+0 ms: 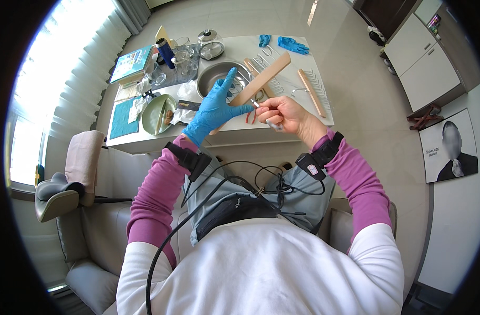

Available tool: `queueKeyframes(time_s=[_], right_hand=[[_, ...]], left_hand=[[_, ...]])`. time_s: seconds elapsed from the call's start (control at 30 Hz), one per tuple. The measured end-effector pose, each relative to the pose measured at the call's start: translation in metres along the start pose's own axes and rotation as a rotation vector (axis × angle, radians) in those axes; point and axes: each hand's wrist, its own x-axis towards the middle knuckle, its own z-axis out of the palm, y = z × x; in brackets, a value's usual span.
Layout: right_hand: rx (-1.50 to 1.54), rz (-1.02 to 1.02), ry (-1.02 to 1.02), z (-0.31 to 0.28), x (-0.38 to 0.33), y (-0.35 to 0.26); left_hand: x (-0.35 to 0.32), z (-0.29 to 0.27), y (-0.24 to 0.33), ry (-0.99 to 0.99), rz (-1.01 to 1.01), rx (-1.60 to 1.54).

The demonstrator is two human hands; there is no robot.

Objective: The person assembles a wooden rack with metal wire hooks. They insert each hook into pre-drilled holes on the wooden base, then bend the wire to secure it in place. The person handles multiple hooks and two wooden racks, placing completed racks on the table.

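My left hand (214,107) wears a blue glove and is closed around a pale wooden bar (263,79), with the index finger raised and the thumb lying across the wood. The bar slants up to the right above the near side of the table. My bare right hand (287,116) pinches a small whitish piece (256,104) against or close to the bar, beside the left thumb. Its kind is too small to tell. A grey, shiny bit shows beneath the right fingers. Behind the bar sits a round steel basin (204,79), partly hidden by the glove.
On the white table (245,137) are a wire rack with a wooden bar (312,93), blue gloves (292,45), a green plate (152,113), a dark bottle (165,53), glassware and a glass-lidded pot (211,47). A black cable (169,236) runs across my lap.
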Motion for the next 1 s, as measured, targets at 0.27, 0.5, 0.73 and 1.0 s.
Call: queueKeyframes(time_s=[0.27,0.5,0.73,1.0], right_hand=[[-0.219,-0.046,0.060,0.001,0.005,0.004],[-0.141,-0.045,0.004,0.003,0.008,0.008],[-0.398,-0.262,0.132,0.025,0.008,0.019],[-0.733,-0.404,0.212,0.046,-0.010,0.020]], left_hand=[[-0.004,0.002,-0.003,0.044,-0.071,0.018],[-0.007,0.003,-0.012,0.070,-0.039,-0.011],[-0.011,0.005,-0.014,0.097,-0.127,-0.020],[-0.010,0.000,-0.016,0.148,-0.243,-0.070]])
